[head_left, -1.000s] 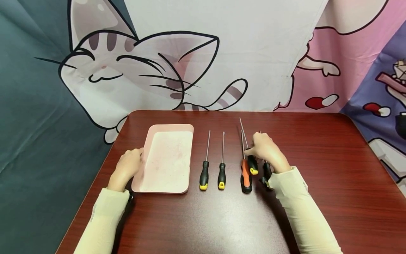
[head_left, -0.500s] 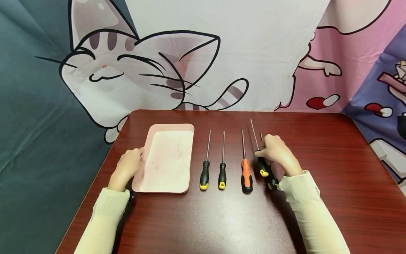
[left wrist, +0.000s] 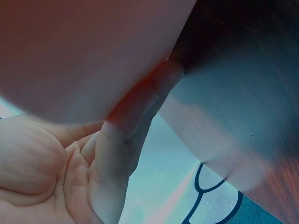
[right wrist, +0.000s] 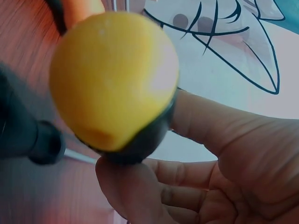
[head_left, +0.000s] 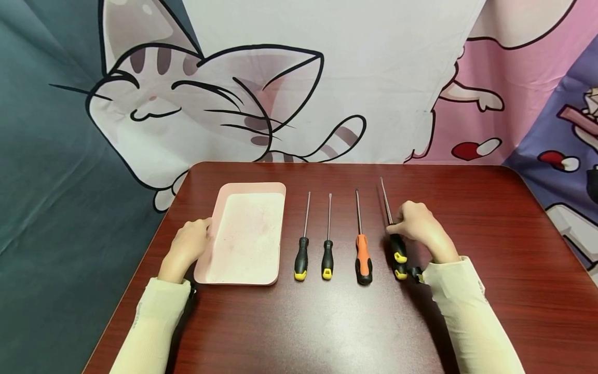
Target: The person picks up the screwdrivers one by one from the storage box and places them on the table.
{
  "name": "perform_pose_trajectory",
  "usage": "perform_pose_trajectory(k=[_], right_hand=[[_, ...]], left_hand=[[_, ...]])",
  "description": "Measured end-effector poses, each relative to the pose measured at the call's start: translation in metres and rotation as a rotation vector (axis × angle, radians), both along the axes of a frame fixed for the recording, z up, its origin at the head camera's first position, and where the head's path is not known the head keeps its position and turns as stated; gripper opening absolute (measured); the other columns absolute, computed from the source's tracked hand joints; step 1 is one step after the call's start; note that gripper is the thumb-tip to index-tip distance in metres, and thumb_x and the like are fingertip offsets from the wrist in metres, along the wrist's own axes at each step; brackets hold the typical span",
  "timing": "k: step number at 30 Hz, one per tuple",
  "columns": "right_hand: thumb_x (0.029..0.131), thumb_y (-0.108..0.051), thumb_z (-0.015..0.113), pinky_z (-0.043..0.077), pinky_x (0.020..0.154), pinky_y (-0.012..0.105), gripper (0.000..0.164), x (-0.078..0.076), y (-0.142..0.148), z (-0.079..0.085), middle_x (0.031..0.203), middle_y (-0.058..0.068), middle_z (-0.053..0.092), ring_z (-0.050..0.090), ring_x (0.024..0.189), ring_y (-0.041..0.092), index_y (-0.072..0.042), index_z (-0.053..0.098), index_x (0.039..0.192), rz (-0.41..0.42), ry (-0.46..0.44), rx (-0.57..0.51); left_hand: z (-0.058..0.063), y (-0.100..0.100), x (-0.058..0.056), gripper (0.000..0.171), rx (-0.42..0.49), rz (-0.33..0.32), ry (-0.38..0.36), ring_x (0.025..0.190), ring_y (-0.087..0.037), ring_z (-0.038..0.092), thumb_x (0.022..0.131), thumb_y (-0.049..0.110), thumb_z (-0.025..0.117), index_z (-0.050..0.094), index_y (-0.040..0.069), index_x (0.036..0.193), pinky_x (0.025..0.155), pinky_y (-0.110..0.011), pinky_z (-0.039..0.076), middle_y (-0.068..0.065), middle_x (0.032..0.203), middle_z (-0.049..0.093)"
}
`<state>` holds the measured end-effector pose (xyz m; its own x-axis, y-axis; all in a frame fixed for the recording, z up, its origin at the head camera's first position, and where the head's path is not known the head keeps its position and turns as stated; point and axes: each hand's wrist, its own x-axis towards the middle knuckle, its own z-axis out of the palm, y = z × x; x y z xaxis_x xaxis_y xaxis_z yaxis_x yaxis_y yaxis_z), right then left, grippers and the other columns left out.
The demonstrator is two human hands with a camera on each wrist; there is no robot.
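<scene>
My right hand [head_left: 417,223] pinches a black-handled screwdriver [head_left: 397,245] by its handle, the shaft pointing toward the far table edge. In the right wrist view its round yellow handle end [right wrist: 114,79] faces the camera. Partly covered beneath it in the head view is another black-and-yellow screwdriver [head_left: 400,271]; whether the two touch I cannot tell. My left hand [head_left: 189,245] grips the left edge of a pink tray [head_left: 247,239], its fingers under the tray [left wrist: 93,56] in the left wrist view.
Between tray and right hand lie two black-and-yellow screwdrivers [head_left: 301,258] and an orange-and-black screwdriver [head_left: 362,254], roughly parallel. They lie on a dark red wooden table [head_left: 299,327]. A cloth with a cartoon cat [head_left: 177,109] hangs behind the far edge.
My right hand has moved right with the screwdriver, from beside the orange screwdriver to over the rightmost one. The left hand and tray have stayed put.
</scene>
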<state>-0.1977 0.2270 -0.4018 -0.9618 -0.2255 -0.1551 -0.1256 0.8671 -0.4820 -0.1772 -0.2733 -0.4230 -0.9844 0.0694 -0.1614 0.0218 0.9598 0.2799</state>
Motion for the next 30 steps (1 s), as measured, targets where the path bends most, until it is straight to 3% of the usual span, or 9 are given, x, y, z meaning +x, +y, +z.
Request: perform_pose_trajectory(k=[9,17,30], right_hand=[[0.079,-0.019,0.08,0.043,0.046,0.029,0.03,0.005,0.022,-0.005,0.052,-0.002,0.053,0.052,0.05,0.015,-0.005,0.064,0.059,-0.013,-0.029,-0.008],[0.081,-0.017,0.078,0.049,0.049,0.031,0.024,0.008,0.044,-0.008,0.059,0.007,0.063,0.063,0.054,0.022,0.0,0.066,0.068,-0.065,-0.08,-0.033],[0.083,-0.018,0.078,0.051,0.052,0.033,0.027,0.015,0.068,-0.012,0.062,0.007,0.063,0.063,0.056,0.02,0.004,0.065,0.073,-0.086,-0.134,-0.038]], left_hand=[[-0.001,0.0,0.0,0.039,0.004,0.005,-0.006,0.083,-0.045,0.064,0.097,-0.003,0.05,0.055,-0.007,0.136,0.06,-0.05,0.051,-0.036,0.116,0.061],[-0.002,-0.001,-0.001,0.036,0.007,0.001,0.008,0.078,-0.041,0.063,0.097,-0.003,0.051,0.057,-0.007,0.132,0.06,-0.049,0.051,-0.035,0.11,0.063],[-0.002,-0.002,-0.002,0.036,0.007,-0.015,0.018,0.075,-0.039,0.063,0.097,-0.003,0.051,0.056,-0.009,0.132,0.06,-0.048,0.051,-0.035,0.109,0.063]])
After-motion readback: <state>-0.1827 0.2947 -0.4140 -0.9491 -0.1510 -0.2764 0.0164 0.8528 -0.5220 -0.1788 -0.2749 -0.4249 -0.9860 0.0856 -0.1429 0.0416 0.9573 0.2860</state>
